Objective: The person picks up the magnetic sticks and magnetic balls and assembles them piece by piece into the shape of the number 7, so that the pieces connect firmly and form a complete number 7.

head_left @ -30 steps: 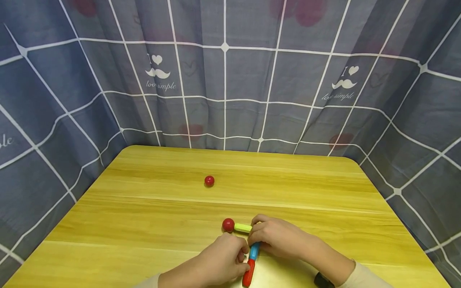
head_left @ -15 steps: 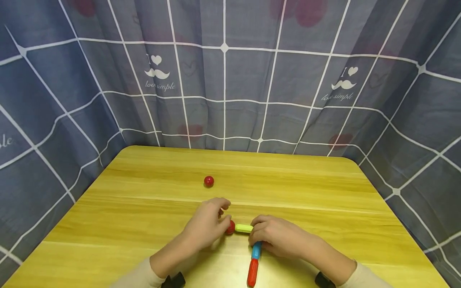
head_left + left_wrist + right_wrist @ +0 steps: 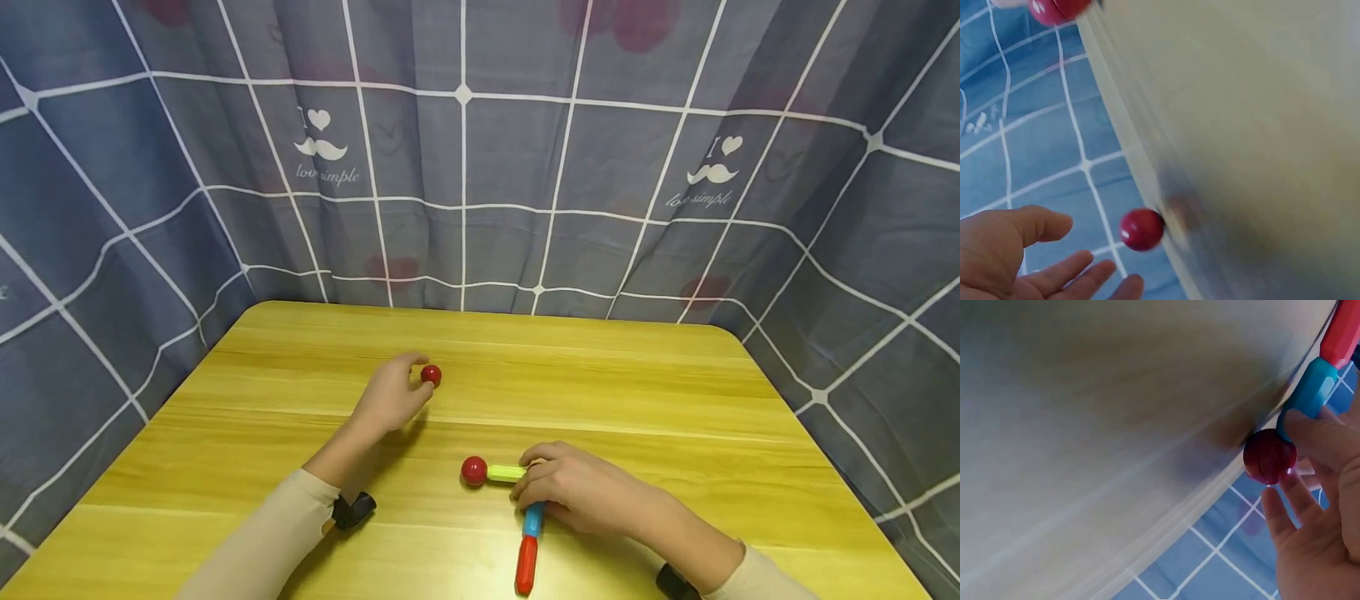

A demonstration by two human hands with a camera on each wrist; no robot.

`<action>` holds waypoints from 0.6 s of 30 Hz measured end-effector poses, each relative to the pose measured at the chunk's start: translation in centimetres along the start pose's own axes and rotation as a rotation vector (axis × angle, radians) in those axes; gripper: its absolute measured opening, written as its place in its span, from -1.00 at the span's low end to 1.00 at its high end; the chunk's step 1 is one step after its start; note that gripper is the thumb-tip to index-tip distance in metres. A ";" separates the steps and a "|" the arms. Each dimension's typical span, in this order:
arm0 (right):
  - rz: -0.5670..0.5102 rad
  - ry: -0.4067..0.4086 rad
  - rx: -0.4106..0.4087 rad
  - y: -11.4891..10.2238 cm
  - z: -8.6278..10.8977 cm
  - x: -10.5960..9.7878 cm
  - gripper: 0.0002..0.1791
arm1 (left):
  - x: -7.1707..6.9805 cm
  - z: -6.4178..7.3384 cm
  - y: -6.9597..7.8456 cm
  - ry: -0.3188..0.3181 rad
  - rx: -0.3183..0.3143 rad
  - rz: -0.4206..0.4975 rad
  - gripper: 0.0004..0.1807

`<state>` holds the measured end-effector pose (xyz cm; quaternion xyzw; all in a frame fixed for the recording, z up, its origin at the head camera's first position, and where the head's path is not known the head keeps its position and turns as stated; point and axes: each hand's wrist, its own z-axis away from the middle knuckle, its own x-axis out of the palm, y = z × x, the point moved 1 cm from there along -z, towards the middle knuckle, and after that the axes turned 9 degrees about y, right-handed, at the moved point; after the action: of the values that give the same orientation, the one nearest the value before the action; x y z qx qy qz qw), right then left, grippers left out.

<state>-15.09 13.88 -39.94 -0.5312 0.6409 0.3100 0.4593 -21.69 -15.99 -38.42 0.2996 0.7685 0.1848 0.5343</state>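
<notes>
My left hand (image 3: 390, 395) is at a loose red ball (image 3: 431, 375) on the far part of the table, thumb and fingers spread to either side of it. The left wrist view has a gap between the fingers and that ball (image 3: 1142, 229). With its thumb on a blue rod (image 3: 533, 520), my right hand (image 3: 573, 490) holds a corner where another red ball (image 3: 1269, 456) sits, hidden from the head view. A red rod (image 3: 527, 567) continues from the blue one toward me. Leftward from the right fingers runs a yellow-green rod (image 3: 506, 473), ending at a red ball (image 3: 474, 471).
The wooden table (image 3: 637, 375) has rounded far corners. A grey-blue checked curtain (image 3: 510, 167) hangs behind it and along both sides. Black straps with small devices sit on both wrists, the left device (image 3: 354, 510) close over the tabletop.
My left hand has left the red rod, passed the near red ball and reached forward to the far ball. The right hand stays at the corner of the rods.
</notes>
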 end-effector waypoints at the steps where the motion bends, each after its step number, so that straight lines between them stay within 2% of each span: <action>1: 0.000 0.005 -0.002 0.0 0.0 -0.1 -0.70 | 0.0 -0.3 -0.3 -0.002 0.000 -0.009 -0.53; 5: 0.002 0.032 -0.014 -0.4 0.0 -0.6 -0.66 | 0.2 -1.1 -1.0 -0.039 -0.001 -0.018 -0.47; 7: -0.002 0.042 -0.019 -0.7 -0.1 -0.9 -0.65 | 0.2 -1.5 -1.2 -0.064 0.027 -0.030 -0.47; 12: 0.006 0.032 -0.040 -1.7 -0.1 -1.4 -0.62 | 0.5 -2.1 -1.4 -0.133 0.066 -0.054 -0.59; 18: 0.021 0.024 -0.101 -2.7 -0.1 -1.3 -0.61 | 1.0 -2.4 -1.4 -0.172 0.056 -0.055 -0.69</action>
<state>-12.47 13.60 -38.46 -0.5507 0.6352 0.3406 0.4209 -24.58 -16.33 -39.08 0.3079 0.7325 0.1219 0.5947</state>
